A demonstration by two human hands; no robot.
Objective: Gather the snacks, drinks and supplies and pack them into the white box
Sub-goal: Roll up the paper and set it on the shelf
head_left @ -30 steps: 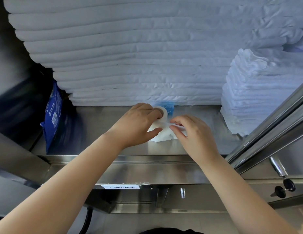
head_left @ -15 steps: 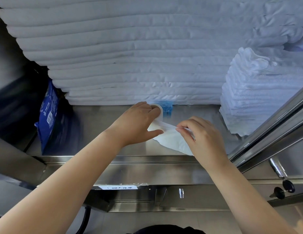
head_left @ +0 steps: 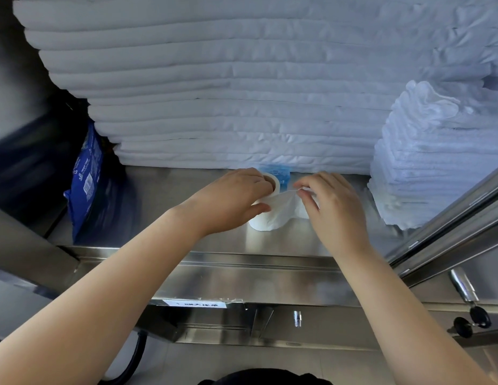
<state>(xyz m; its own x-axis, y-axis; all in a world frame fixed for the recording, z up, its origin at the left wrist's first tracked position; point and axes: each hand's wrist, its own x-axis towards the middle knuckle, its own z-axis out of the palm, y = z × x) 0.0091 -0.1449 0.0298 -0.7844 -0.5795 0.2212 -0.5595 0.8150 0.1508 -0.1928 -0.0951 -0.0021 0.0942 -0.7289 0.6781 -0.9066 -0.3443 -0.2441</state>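
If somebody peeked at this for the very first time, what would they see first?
Probably the huge stack of folded white sheets filling the back of the steel shelf. Then the two hands in front of it: the left hand grips a roll of white paper on the shelf while the right hand pinches its loose end. A blue bag stands at the far left.

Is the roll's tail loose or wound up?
Loose: right hand pinches a sheet drawn off the roll, left hand holding it.
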